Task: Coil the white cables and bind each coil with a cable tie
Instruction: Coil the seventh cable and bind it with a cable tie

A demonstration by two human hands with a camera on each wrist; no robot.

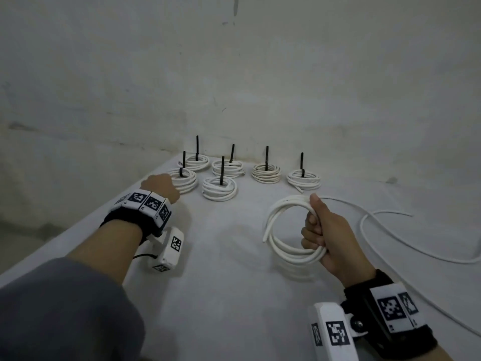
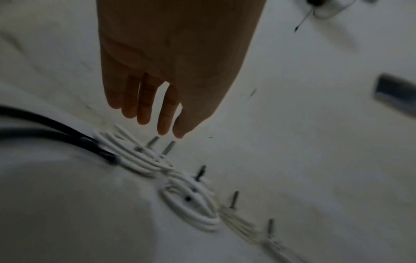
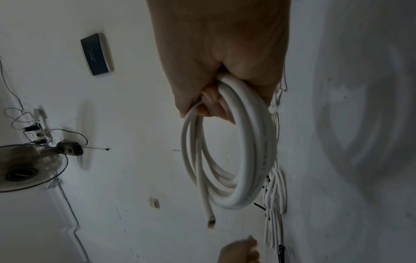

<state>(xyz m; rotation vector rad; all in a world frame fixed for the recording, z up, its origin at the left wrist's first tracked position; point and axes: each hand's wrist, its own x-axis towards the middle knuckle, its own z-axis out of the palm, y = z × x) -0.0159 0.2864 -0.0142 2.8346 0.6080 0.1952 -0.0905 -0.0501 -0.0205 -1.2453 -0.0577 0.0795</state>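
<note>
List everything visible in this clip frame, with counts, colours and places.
Tied cable coils: six, white, one more cream, far end of table.
Cable ties: six, black, upright tails on those coils.
Untied coil: one, white, in right grip.
Loose cable: white, table right.
Table: white.
Fan: one, dark, right wrist view.
Wrist cameras: two, white.
Left hand: open, by leftmost coil.
Right hand: gripping untied coil.

No text can be read; the dark wall panel (image 3: 96, 54) bears a faint line, perhaps lettering, too small.
</note>
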